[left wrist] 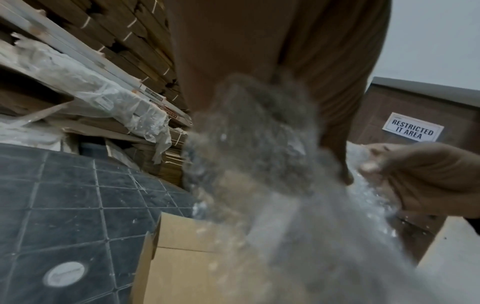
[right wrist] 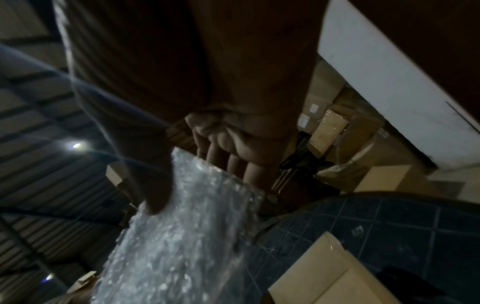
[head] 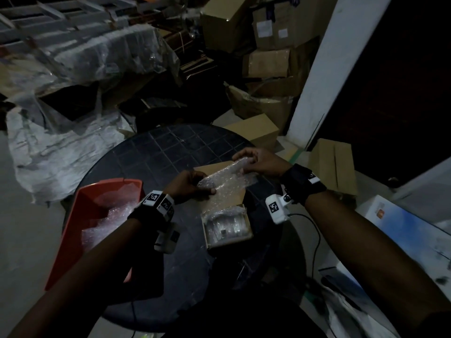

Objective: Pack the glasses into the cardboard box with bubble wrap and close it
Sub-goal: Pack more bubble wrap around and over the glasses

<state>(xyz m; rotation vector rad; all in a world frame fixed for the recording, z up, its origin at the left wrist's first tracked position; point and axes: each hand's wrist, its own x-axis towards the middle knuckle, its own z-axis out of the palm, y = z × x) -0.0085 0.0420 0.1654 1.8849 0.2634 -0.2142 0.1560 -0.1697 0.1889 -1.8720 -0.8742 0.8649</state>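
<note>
Starting from the left edge of the round dark grid-topped table (head: 156,152), there's an orange plastic bin (head: 85,206) with spare bubble wrap in it. Next over, the left hand (head: 189,186) pinches one end of a clear bubble wrap sheet (head: 227,178), and the right hand (head: 261,162) pinches the other end, thumb on top, stretching it above the small open cardboard box (head: 227,228) near the table's middle. The clear glasses (head: 225,226) already sit inside, padded. I'd guess the wrap is light, floppy and a bit slippery, so holding it by the ends makes sense; the glasses are fragile, so lay it down gently.
</note>
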